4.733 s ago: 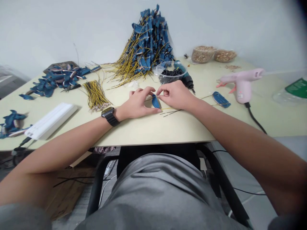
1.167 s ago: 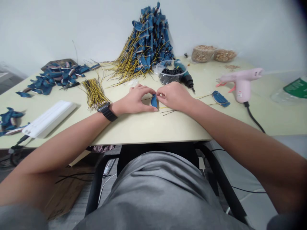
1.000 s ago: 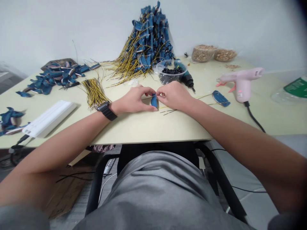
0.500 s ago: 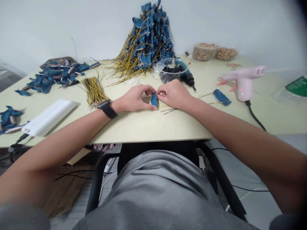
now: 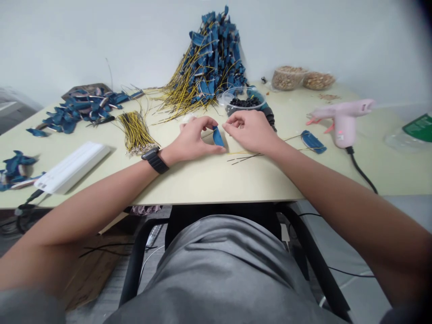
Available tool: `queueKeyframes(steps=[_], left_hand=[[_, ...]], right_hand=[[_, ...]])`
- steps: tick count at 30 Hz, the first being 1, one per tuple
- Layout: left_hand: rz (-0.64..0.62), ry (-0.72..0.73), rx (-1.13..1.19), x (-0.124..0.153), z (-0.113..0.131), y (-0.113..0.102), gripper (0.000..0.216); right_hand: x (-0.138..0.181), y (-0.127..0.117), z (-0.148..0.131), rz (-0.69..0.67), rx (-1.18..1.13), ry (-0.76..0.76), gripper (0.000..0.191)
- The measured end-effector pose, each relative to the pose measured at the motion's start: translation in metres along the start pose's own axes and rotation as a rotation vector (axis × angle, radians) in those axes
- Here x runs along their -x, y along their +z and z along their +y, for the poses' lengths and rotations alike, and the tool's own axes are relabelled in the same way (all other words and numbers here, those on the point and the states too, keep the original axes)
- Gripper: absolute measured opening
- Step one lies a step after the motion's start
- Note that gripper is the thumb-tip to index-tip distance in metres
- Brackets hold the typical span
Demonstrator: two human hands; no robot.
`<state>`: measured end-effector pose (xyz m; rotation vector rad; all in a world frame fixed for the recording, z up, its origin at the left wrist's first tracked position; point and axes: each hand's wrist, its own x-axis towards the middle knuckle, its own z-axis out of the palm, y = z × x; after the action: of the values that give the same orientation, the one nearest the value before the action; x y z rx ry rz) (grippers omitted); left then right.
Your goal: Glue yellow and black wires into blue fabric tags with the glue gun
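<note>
Blue piece (image 5: 218, 136): just above or on the table (image 5: 209, 182), centre, near side; contact with the top cannot be told. Set slantwise between thumb and finger of the left hand (image 5: 199, 140); thumb at its near end, finger at its far end, pinching it.

Right hand (image 5: 251, 129): just to the right of the piece, thumb and index drawn close, other fingers curled. Cannot tell whether they are pressed together or pinch a thin wire. Small gap between these fingertips and the piece.

Wire ends (image 5: 245, 158), black and yellow, lie on the table near the right hand.

Right: second piece (image 5: 313, 141), blue, with wires running left from it; farther right, pink glue gun (image 5: 344, 119), upright, cord toward the near edge.

Far side, behind the right hand: clear bowl (image 5: 230, 108) containing black bits (image 5: 243, 102). Behind the bowl, tall heap (image 5: 216, 58) of wired blue pieces against the wall.

Left: wire bundle (image 5: 135, 130), yellow and black; white box (image 5: 72, 167) nearer; loose pieces (image 5: 81, 105), blue, piled far left.
</note>
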<state>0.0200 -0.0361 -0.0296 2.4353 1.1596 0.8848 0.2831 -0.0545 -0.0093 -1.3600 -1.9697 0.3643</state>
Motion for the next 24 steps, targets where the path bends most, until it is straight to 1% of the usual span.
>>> queueKeyframes(steps=[1, 2, 4, 5, 7, 10, 12, 13, 14, 15, 18, 20, 22, 24], left_hand=[[0.051, -0.011, -0.017, 0.001, 0.003, 0.002, 0.079], [0.097, -0.018, -0.031, 0.001, 0.006, 0.005, 0.077], [0.168, -0.026, -0.048, 0.002, 0.012, 0.009, 0.074], [0.194, -0.030, -0.055, 0.002, 0.015, 0.011, 0.073], [0.221, -0.034, -0.064, 0.003, 0.019, 0.014, 0.073], [0.215, -0.032, -0.053, 0.004, 0.021, 0.013, 0.086], [0.213, -0.029, -0.025, 0.006, 0.019, 0.012, 0.096], [0.220, -0.030, -0.005, 0.006, 0.017, 0.012, 0.097], [0.228, -0.035, 0.021, 0.006, 0.015, 0.011, 0.093], [0.238, -0.044, 0.053, 0.006, 0.013, 0.011, 0.085], [0.247, -0.071, 0.162, 0.005, 0.007, 0.011, 0.051], [0.226, -0.064, 0.204, 0.003, 0.005, 0.010, 0.036], [0.195, -0.043, 0.211, 0.001, 0.005, 0.008, 0.036], [0.171, -0.021, 0.206, 0.001, 0.005, 0.005, 0.044]], right_hand=[[0.001, 0.002, -0.002, -0.010, -0.066, 0.025, 0.010], [0.003, 0.005, -0.005, -0.026, -0.126, 0.046, 0.016], [0.006, 0.009, -0.010, -0.056, -0.215, 0.077, 0.032], [0.007, 0.011, -0.012, -0.062, -0.247, 0.085, 0.039], [0.009, 0.014, -0.015, -0.063, -0.290, 0.086, 0.046], [0.009, 0.014, -0.013, -0.029, -0.272, 0.037, 0.048], [0.008, 0.012, -0.009, 0.021, -0.191, -0.036, 0.048], [0.007, 0.010, -0.006, 0.044, -0.145, -0.079, 0.049], [0.007, 0.009, -0.003, 0.058, -0.103, -0.120, 0.049], [0.006, 0.008, -0.001, 0.063, -0.067, -0.156, 0.050], [0.006, 0.007, 0.006, 0.050, 0.018, -0.240, 0.050], [0.006, 0.007, 0.008, 0.047, 0.079, -0.282, 0.051], [0.006, 0.006, 0.007, 0.043, 0.142, -0.315, 0.052], [0.008, 0.005, 0.005, 0.028, 0.188, -0.339, 0.051]])
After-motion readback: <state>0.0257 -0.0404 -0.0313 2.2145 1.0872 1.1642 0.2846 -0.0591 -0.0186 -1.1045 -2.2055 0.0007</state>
